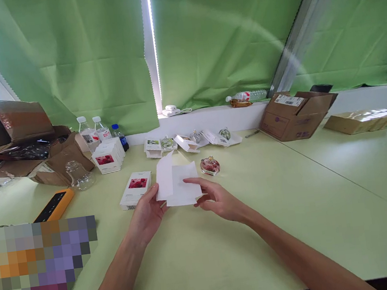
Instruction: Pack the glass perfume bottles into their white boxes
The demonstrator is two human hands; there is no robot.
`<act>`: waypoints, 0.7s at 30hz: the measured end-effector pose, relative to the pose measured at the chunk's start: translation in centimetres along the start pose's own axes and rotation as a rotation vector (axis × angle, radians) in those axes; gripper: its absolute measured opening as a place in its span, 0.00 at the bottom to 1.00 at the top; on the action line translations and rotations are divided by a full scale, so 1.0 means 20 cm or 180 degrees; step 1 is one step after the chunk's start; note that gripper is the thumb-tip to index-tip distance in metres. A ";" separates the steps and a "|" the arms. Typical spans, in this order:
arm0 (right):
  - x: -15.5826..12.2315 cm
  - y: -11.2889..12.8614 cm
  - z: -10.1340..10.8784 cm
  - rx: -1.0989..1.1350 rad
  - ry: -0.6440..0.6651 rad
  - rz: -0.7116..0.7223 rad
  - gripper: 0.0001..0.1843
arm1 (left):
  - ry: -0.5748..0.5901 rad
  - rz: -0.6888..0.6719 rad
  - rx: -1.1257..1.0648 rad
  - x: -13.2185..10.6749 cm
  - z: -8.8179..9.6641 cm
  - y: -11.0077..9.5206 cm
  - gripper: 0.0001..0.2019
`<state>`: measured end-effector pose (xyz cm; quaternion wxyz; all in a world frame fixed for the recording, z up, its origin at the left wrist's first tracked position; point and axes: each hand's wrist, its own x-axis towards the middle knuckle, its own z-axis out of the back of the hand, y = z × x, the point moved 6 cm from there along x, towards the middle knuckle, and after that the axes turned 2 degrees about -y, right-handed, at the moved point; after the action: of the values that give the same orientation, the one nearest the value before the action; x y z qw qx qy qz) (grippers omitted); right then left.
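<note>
A white, partly opened paper box [184, 184] with raised flaps is held over the table between my two hands. My left hand [148, 212] grips its left edge, thumb on the near side. My right hand [218, 199] has its right edge, the index finger lying across the white inner face and the other fingers curled below. Just behind my right hand stands a round glass bottle [210, 166] with a pinkish filling and a gold-coloured top. A flat white box [136, 190] with a red flower picture lies left of my left hand.
Along the back lie opened small boxes [188, 143] with round glass bottles [167, 143]. Several white boxes [109, 155], drink bottles [88, 132], a clear glass jar [79, 176] and an orange power strip [55, 205] are left. Cardboard cartons [290, 118] stand at both sides.
</note>
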<state>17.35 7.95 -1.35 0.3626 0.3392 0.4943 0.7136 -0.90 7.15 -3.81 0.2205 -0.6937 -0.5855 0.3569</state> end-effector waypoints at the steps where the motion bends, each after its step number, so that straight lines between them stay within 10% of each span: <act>1: 0.00 0.01 0.00 -0.0067 -0.0104 0.0060 0.29 | 0.0031 -0.0006 -0.0004 0.00 0.00 0.00 0.13; 14: -0.01 0.07 0.01 -0.0351 -0.0431 0.0343 0.34 | 0.0221 0.0045 -0.0105 -0.02 -0.04 0.01 0.09; 21: 0.00 0.05 0.03 -0.0806 -0.1003 0.0306 0.19 | 0.0434 0.0002 -0.0054 -0.05 -0.09 0.00 0.11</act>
<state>17.65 7.94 -0.28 0.4407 0.4215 0.3211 0.7246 0.29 6.43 -2.41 0.2539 -0.7184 -0.5719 0.3039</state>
